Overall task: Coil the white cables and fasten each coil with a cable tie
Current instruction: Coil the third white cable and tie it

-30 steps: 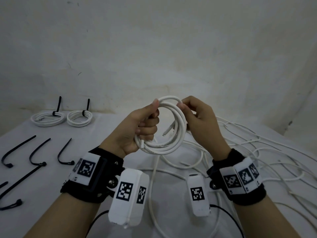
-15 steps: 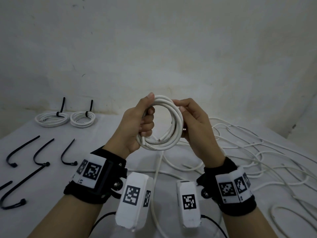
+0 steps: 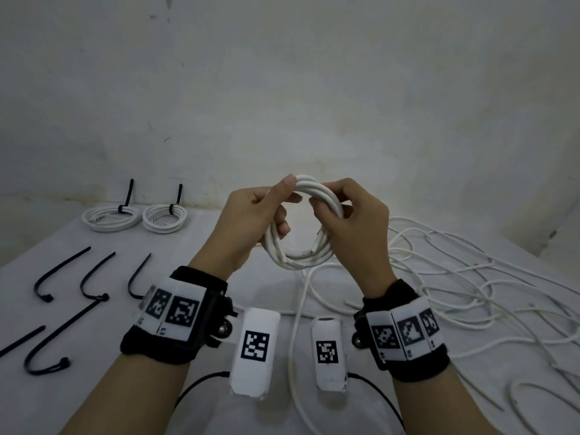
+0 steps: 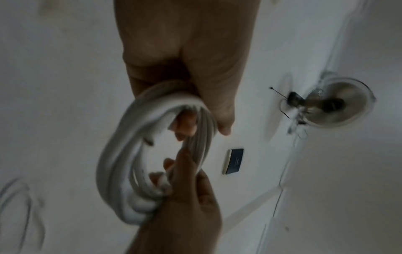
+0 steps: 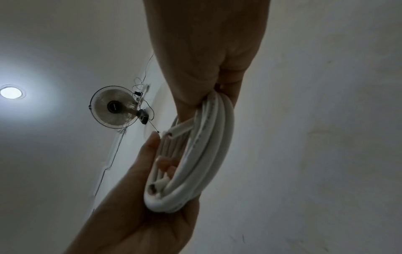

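White cable, one coil [image 3: 301, 233], held upright above the tabletop [image 3: 194, 246] between both hands, well clear of the surface. Left hand [image 3: 251, 221]: fingers curled through the ring, thumb pressed on its top edge. Right hand [image 3: 354, 221]: fingers and thumb wrapped round the right side of the loops. Change over the last second: the cut end that stuck out across the middle of the ring now lies tucked along the lower turns, and the loops sit tighter together; both hands have shifted their hold slightly but keep the coil. Reading: winding looks finished for this cable, and the coil appears ready for fastening. Black cable ties [image 3: 94, 277], several, loose on the tabletop at left, none yet picked up. Two finished coils [image 3: 138, 216], each tied, at the far left by the wall. Loose white cables [image 3: 455, 287], a tangle, at right, still to be coiled.
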